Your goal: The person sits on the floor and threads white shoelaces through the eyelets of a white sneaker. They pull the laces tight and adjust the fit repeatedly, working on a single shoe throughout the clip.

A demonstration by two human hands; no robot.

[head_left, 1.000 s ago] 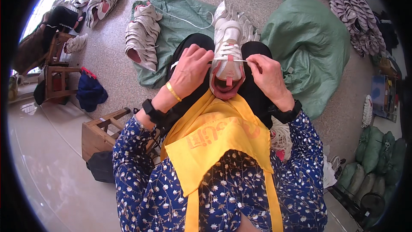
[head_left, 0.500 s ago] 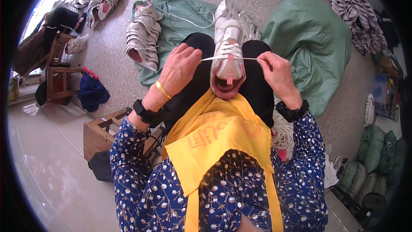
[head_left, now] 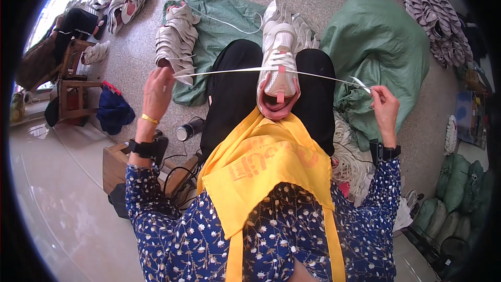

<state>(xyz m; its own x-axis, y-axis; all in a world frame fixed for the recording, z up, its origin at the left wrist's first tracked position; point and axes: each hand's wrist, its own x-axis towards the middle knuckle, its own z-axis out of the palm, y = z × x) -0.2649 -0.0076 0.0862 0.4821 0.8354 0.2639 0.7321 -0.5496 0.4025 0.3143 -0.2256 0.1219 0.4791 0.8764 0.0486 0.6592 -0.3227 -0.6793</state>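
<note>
Between my knees stands a white and pink sneaker upper [head_left: 280,81], its opening facing me. A white shoelace [head_left: 224,71] runs through its top eyelets and stretches out to both sides. My left hand [head_left: 157,92], closed, pinches one end beside the stack of shoe uppers [head_left: 177,42]. Out to the right, over the green sack, my right hand [head_left: 385,106] has its fingers pinched on the other end, and a short tail of lace sticks up past them. The lace looks taut and nearly level across my thighs.
A bulky green sack [head_left: 373,47] lies right of my knees, and a bundle of white laces [head_left: 348,164] hangs below it. More stacked uppers [head_left: 436,21] sit at the far right. A wooden stool [head_left: 116,169] and a dark cylinder [head_left: 189,130] are on my left.
Both hands have moved apart, the left to the left and the right to the right and slightly down. Much longer lengths of shoelace now stretch out from the sneaker upper.
</note>
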